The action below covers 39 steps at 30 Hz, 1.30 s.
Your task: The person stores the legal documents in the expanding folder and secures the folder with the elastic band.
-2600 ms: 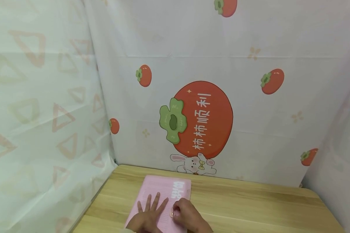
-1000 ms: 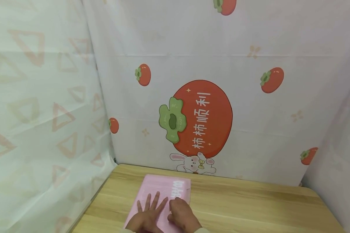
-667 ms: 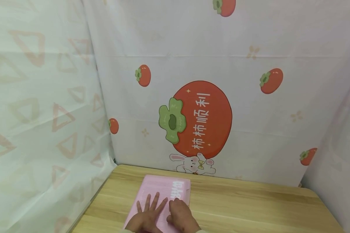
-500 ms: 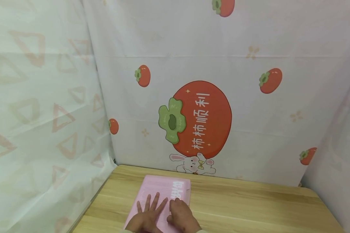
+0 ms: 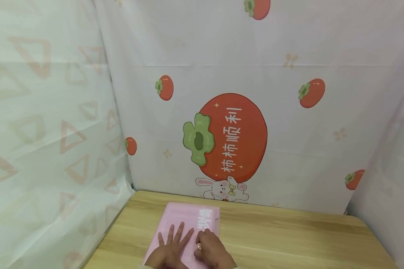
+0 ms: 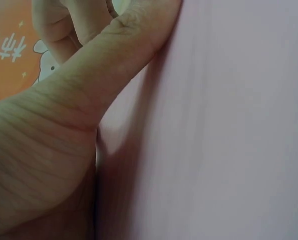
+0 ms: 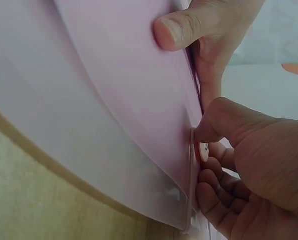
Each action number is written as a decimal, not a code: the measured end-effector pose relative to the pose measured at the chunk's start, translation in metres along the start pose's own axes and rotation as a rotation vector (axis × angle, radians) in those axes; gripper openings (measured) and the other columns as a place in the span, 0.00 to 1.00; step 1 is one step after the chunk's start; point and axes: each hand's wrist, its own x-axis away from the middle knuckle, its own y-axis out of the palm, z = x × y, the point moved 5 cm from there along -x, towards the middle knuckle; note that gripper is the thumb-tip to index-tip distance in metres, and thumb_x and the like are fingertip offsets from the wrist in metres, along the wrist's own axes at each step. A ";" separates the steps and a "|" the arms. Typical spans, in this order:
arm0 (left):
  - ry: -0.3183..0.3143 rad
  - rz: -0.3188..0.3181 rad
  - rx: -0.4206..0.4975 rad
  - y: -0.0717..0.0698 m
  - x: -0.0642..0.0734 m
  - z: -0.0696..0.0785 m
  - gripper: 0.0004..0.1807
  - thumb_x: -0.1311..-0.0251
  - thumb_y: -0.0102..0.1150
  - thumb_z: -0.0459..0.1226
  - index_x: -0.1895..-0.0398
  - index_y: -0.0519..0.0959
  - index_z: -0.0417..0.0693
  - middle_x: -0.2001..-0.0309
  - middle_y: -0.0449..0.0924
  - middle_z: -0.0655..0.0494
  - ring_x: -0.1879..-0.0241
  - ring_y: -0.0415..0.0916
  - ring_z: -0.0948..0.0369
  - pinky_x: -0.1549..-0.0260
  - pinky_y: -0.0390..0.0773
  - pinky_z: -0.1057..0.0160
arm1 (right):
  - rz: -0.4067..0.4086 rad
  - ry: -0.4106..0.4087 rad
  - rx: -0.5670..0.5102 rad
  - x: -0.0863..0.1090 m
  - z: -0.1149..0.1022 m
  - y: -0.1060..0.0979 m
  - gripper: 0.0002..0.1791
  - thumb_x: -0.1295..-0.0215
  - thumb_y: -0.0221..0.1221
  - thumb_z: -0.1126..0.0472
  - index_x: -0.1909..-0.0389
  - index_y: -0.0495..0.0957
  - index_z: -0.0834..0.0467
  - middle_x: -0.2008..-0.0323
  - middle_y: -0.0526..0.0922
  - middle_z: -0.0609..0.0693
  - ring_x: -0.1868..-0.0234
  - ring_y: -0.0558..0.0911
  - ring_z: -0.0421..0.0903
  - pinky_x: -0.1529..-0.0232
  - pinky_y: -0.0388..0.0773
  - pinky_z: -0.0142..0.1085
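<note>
A pink document folder (image 5: 178,215) with white lettering and fine printed lines lies on the table. My left hand (image 5: 170,251) presses flat on it, fingers spread; its thumb (image 7: 176,32) rests on the pink surface in the right wrist view. My right hand (image 5: 211,248) is at the folder's right side with curled fingers. In the right wrist view its thumb and fingers pinch around a small round button with a metal centre (image 7: 204,151). A thin strip (image 7: 191,185) runs beside the button; whether it is a cord or flap edge I cannot tell.
The wood-grain table (image 5: 289,239) extends to the right of the folder. Behind it hangs a white cloth printed with a large persimmon (image 5: 245,138) and a rabbit. Another patterned cloth (image 5: 60,130) hangs on the left.
My right hand moves around the button in small shifts, with the button hidden at one second ago and visible again now. The left hand stays pressed on the folder.
</note>
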 end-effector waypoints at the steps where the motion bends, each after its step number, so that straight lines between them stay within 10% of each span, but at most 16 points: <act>1: -0.002 -0.008 0.007 0.001 -0.001 -0.001 0.71 0.65 0.76 0.69 0.17 0.48 0.64 0.19 0.37 0.36 0.25 0.33 0.27 0.44 0.35 0.15 | 0.000 -0.001 -0.007 0.000 0.001 0.000 0.13 0.55 0.69 0.63 0.68 0.76 0.54 0.71 0.66 0.39 0.72 0.66 0.36 0.69 0.71 0.31; 11: 0.058 0.022 0.067 0.024 -0.012 -0.021 0.72 0.67 0.66 0.78 0.20 0.31 0.87 0.19 0.14 0.54 0.25 0.24 0.28 0.47 0.25 0.15 | 0.037 -0.061 -0.081 0.006 0.004 -0.003 0.12 0.55 0.68 0.66 0.67 0.78 0.55 0.71 0.66 0.38 0.72 0.65 0.34 0.70 0.68 0.29; 33: 0.000 -0.030 0.012 0.005 -0.006 -0.006 0.73 0.64 0.75 0.70 0.16 0.42 0.70 0.19 0.32 0.38 0.25 0.31 0.28 0.45 0.31 0.15 | 0.037 -0.011 -0.171 0.012 0.016 -0.008 0.08 0.46 0.66 0.68 0.65 0.81 0.55 0.69 0.70 0.40 0.70 0.68 0.33 0.67 0.72 0.31; 39: 0.008 -0.037 0.027 0.012 -0.007 -0.011 0.74 0.65 0.71 0.73 0.17 0.35 0.78 0.18 0.25 0.42 0.25 0.29 0.28 0.45 0.28 0.16 | 0.034 -0.021 -0.175 0.012 0.018 -0.011 0.07 0.45 0.66 0.67 0.67 0.80 0.55 0.69 0.71 0.40 0.69 0.68 0.33 0.67 0.73 0.31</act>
